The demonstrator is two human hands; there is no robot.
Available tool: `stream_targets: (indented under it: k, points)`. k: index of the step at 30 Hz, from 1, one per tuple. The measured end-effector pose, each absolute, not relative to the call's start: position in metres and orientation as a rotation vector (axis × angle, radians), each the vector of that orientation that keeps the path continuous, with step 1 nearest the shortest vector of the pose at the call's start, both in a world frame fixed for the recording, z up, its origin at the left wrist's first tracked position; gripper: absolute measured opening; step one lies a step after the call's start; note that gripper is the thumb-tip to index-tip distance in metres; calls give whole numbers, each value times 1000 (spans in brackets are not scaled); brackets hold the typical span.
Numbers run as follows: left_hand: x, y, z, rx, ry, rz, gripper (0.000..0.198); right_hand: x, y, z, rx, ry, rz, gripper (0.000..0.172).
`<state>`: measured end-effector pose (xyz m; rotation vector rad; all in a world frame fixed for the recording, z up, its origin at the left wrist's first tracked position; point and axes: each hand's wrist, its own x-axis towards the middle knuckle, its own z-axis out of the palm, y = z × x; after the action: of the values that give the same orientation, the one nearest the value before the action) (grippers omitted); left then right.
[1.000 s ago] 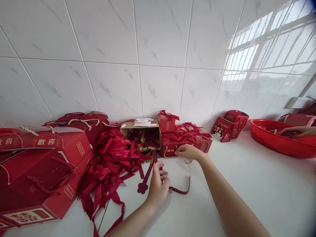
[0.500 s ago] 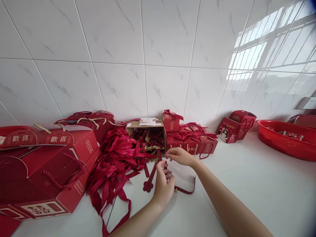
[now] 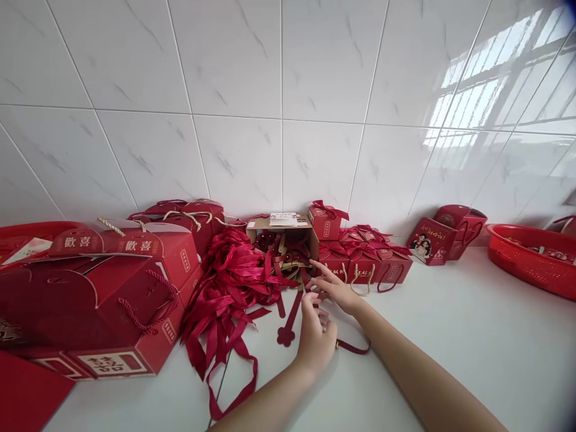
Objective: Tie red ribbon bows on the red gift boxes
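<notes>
My left hand (image 3: 317, 336) is just above the white counter, its fingers curled inward; whatever may be inside them is hidden. Close behind it, my right hand (image 3: 336, 292) reaches toward the cardboard box, index finger stretched out, the other fingers loosely bent and nothing visible in them. A narrow dark red strap (image 3: 354, 348) with a small gold stud curves out from behind my left hand and passes near my right forearm. Left of my hands lies a dark red strap with a flower-shaped end (image 3: 286, 335). The open cardboard box (image 3: 314, 245) holds a tangle of red and gold straps.
A heap of red satin ribbons (image 3: 234, 264) lies left of the box. Large red gift boxes (image 3: 148, 312) crowd the left side. Small ribboned boxes (image 3: 363, 269) stand at the right, with a photo-printed box (image 3: 429, 243) and red plastic basket (image 3: 526, 264) farther right.
The view has shifted left, so everything appears farther right. My right index finger has stretched out toward the box; my left hand remains curled beside it.
</notes>
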<state>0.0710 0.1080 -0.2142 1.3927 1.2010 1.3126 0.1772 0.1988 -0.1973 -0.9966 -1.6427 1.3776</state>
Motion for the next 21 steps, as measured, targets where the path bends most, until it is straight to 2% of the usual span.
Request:
stream_targets:
  k: [2,6,11,13,16,21]
  points:
    - [71,109,-215,1407,1207,1314,45,177,199,-197,-1006,-1684,1331,58]
    - [70,110,-217,1459,1210,1306,40,184,188,-167,-1013,-1810,1156,31]
    - [69,108,-216,1560,1229,1284,38,206,147,-124,-1051,-1810,802,32]
    - [68,109,-214,1614,1249,1290,36,219,126,-131,-1123,-1801,656,29]
    - [68,107,-208,1720,1291,1294,22,242,100,-167,-1256,-1805,485,21]
    - [71,88,-199,2044,1170,1116,7,274,86,-223,-1510,-1651,382,27]
